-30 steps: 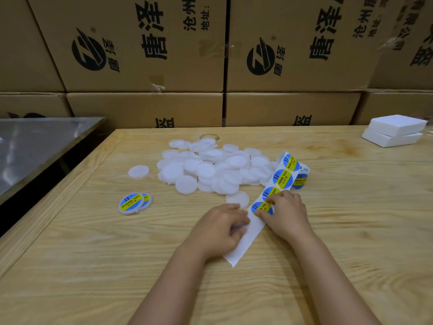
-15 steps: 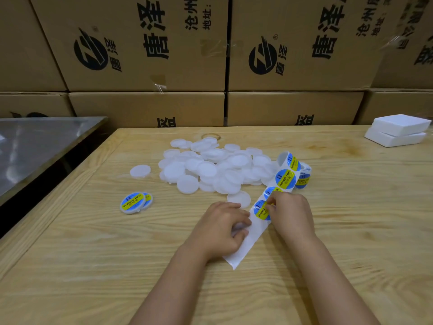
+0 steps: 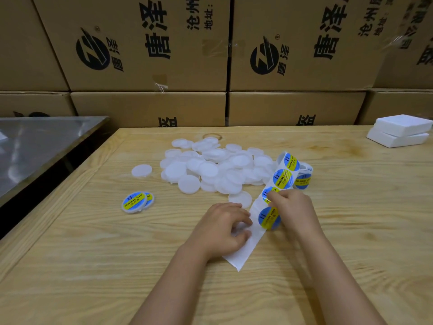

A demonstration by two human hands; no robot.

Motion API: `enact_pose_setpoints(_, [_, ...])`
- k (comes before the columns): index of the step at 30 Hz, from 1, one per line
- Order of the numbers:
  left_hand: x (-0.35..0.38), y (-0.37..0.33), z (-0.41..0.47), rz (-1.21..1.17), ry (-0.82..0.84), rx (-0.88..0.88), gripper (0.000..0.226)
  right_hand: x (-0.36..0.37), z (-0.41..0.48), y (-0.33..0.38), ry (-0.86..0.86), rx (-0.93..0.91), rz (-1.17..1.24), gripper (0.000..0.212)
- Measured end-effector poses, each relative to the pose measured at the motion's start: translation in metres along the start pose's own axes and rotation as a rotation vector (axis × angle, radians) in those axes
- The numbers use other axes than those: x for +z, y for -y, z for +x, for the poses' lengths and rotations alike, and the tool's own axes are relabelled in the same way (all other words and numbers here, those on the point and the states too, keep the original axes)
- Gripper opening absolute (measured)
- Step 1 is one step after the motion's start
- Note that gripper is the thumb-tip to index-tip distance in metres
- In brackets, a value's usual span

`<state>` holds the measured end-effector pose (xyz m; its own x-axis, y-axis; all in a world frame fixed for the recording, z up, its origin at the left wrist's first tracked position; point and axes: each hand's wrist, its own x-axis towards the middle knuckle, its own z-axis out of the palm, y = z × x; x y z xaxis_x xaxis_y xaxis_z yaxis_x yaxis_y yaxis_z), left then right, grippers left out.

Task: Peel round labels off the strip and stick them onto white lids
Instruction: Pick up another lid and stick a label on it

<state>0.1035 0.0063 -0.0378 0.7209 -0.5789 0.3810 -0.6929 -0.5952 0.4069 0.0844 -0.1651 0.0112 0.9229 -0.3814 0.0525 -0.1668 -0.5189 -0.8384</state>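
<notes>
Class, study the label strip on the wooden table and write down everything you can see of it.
The label strip is white, glossy-looking backing paper lying diagonally on the wooden table. Its near end is bare. Farther up sit round blue-and-yellow labels printed SOLDERING PASTE, and its far end curls into a loose roll beside the white lids. The left hand grips the bare part with curled fingers. The right hand pinches at the labelled part, partly covering one label.
</notes>
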Motion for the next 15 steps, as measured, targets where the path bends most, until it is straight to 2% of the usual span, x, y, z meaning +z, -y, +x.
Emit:
enact_pose_setpoints(2, [0.000,-0.001,0.000,-0.034,0.000,-0.014,0.022,-0.002,-0.002,0.002,0.011,0.030,0.058,0.053])
enact_pose_setpoints(5, [-0.002,-0.002,0.000,-0.099,-0.037,-0.029,0.022,-0.003,-0.005,0.006,0.022,0.017,0.151,0.038])
enact_pose_setpoints(7, [-0.002,-0.002,0.000,-0.143,-0.105,-0.088,0.027,-0.003,-0.004,0.005,-0.004,-0.021,0.255,0.045])
enact_pose_setpoints(8, [-0.002,-0.002,0.001,-0.149,-0.149,-0.117,0.030,-0.002,-0.003,0.004,-0.034,-0.040,0.328,0.041])
enact_pose_setpoints(10, [-0.001,0.000,0.001,-0.107,-0.218,-0.153,0.035,0.001,-0.003,0.003,-0.082,-0.060,0.489,0.015])
enact_pose_setpoints(12, [0.002,0.003,0.002,-0.042,-0.215,-0.180,0.034,0.005,-0.001,0.003,-0.090,-0.070,0.599,0.017])
enact_pose_setpoints(15, [0.004,0.007,0.004,0.034,-0.172,-0.232,0.022,0.018,-0.002,0.002,-0.055,-0.150,0.625,0.018])
